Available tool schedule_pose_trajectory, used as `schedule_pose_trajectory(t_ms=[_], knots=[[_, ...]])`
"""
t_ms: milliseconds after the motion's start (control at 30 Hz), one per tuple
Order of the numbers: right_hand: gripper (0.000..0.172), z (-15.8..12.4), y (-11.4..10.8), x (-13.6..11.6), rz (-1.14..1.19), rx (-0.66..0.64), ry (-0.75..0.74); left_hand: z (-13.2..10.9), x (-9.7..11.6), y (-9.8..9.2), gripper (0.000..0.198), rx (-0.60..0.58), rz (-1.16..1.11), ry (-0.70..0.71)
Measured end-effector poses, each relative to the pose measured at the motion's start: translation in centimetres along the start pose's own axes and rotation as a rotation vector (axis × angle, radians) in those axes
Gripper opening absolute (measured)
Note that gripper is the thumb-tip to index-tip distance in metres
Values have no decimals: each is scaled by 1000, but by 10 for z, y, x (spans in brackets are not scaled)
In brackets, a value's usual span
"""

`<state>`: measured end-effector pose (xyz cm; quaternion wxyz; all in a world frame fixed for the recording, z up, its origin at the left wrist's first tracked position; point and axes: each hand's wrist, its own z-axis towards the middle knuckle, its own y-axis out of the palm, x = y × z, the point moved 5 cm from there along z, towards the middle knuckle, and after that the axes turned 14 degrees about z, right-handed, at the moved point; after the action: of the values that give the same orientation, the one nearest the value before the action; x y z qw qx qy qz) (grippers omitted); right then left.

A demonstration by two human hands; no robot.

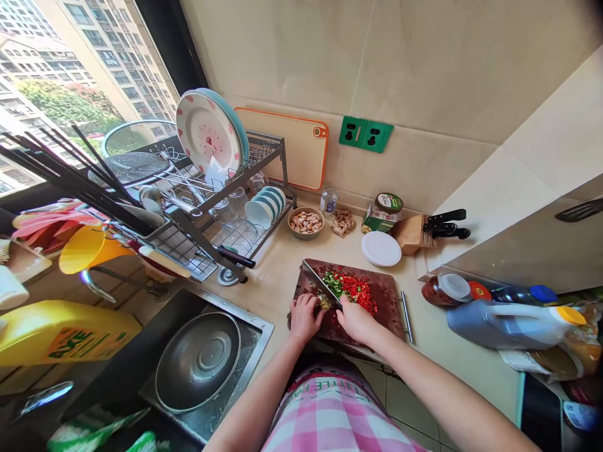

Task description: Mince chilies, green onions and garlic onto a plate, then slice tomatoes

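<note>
My right hand (355,320) grips the handle of a kitchen knife (321,281), whose blade slants to the upper left over a dark brown cutting board (386,295). Beside the blade, my left hand (305,316) rests on the board with bent fingers, pressed on a small yellowish piece of food (324,302); its kind is partly hidden by the fingers. Beyond the knife lie a heap of chopped red peppers (358,293) and some chopped green pieces (333,279). A metal handle (406,317) is on the board's right end.
Behind the board stand a bowl of garlic cloves (306,222), ginger (343,222), a white lid (381,249) and a knife block (414,235). A dish rack (282,157) stands left, above a sink holding a wok (198,363). Bottles and a large jug (509,324) are at right.
</note>
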<state>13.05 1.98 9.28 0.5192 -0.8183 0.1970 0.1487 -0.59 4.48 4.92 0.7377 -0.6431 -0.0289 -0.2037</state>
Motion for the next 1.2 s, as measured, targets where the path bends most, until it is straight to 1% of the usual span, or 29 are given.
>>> schedule_pose_trajectory(t_ms=[100,200,300,400,500,633,733,867,1000,1200], knots=[[25,-5,7,-2,-3,-3,33,1,0,3,8,-35,2,5],[26,-7,11,-3,-3,-3,46,3,1,3,7,-39,-2,16],[24,-6,12,-3,7,3,29,5,1,2,7,-53,-2,26],[24,-5,13,-1,12,11,56,7,0,-1,7,-63,-2,33],[25,-2,9,-1,14,14,60,5,-2,-4,7,-60,1,44],[23,1,-3,-8,26,3,7,-1,-10,-8,23,-56,42,-5],[23,-5,2,-12,24,2,28,-4,-13,-5,27,-78,87,-6],[26,-12,17,-12,3,1,101,0,-12,-3,18,-110,123,15],[23,-10,16,-13,6,3,68,5,-10,-5,12,-117,134,28],[24,-8,17,-14,-14,23,91,4,-10,-5,10,-120,124,9]])
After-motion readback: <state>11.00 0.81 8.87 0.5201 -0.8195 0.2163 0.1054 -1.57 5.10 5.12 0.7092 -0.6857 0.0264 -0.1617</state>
